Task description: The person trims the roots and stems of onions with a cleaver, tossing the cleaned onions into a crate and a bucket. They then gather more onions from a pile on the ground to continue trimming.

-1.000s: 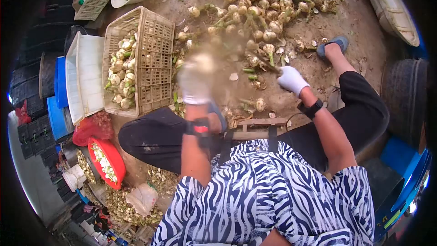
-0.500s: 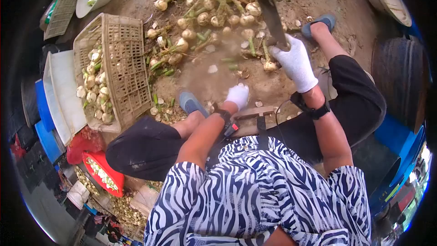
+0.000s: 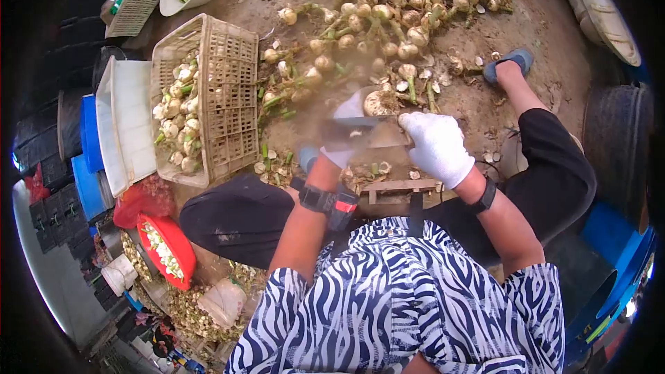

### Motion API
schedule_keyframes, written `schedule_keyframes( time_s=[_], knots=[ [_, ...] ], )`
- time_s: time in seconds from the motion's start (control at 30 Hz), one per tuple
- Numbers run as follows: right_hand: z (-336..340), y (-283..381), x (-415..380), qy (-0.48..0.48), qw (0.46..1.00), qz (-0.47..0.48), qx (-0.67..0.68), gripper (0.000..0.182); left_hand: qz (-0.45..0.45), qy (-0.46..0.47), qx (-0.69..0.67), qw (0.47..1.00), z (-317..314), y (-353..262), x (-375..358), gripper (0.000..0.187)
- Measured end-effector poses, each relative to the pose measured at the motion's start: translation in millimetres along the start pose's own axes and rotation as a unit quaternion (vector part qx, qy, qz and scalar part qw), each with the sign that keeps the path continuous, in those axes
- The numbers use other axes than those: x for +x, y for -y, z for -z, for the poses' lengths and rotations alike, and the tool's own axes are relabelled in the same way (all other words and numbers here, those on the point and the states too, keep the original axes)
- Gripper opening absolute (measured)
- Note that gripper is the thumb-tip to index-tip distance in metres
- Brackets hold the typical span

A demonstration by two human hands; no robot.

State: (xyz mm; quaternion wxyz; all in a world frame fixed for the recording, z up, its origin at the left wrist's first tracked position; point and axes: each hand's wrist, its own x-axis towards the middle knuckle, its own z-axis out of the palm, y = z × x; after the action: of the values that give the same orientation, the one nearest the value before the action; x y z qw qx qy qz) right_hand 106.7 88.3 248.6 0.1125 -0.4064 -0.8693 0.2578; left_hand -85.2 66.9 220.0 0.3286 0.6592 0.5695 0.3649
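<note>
My right hand (image 3: pixel 438 150), in a white glove, is closed round the handle end of a cleaver. The cleaver's broad dark blade (image 3: pixel 367 131) lies crosswise, pointing left in front of my left hand. Partly hidden by the blade and blurred, my gloved left hand (image 3: pixel 339 154) is closed on a garlic bulb (image 3: pixel 379 103), whose roots face right. Close by on the ground is a low wooden piece (image 3: pixel 400 185), with cut stalk ends around it. Ahead of both hands spreads a heap of garlic bulbs (image 3: pixel 409 17) with green stalks.
A tilted plastic crate (image 3: pixel 228 97) holding trimmed bulbs stands on the left, beside a white tub (image 3: pixel 128 125). Behind it is a red basin (image 3: pixel 181 249) of white pieces. A pale bowl (image 3: pixel 170 0) sits at the far left. Dark drums (image 3: pixel 613 138) line the right side.
My right hand has brought the raised cleaver down and left, from upright to level. My left hand has come up from the ground with a bulb. The view has shifted.
</note>
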Motion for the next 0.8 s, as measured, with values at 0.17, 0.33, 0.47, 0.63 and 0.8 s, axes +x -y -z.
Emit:
schedule_keyframes(
  time_s=[0.17,0.33,0.47,0.63,0.8],
  knots=[
    [-14.9,-3.4,-7.5,-0.022,0.999,0.026,0.005,0.018,0.116,0.004,-0.130,0.985,0.8,4.0,-16.5,0.054],
    [-41.9,-45.6,-1.7,-0.077,0.996,-0.028,-0.035,0.019,0.069,-0.044,0.028,0.996,13.1,-10.1,-18.6,0.058],
    [-6.5,-63.2,17.0,-0.087,0.987,-0.132,-0.031,0.018,0.110,-0.016,0.029,0.993,33.8,-46.1,-24.4,0.053],
    [3.6,18.9,0.5,-0.036,0.998,0.035,0.041,0.029,0.019,-0.038,-0.290,0.956,8.0,23.0,-30.8,0.049],
    [-30.3,-59.1,10.0,-0.054,0.989,-0.136,-0.027,0.022,0.045,-0.063,0.063,0.995,21.3,-34.7,-17.6,0.061]
  ],
)
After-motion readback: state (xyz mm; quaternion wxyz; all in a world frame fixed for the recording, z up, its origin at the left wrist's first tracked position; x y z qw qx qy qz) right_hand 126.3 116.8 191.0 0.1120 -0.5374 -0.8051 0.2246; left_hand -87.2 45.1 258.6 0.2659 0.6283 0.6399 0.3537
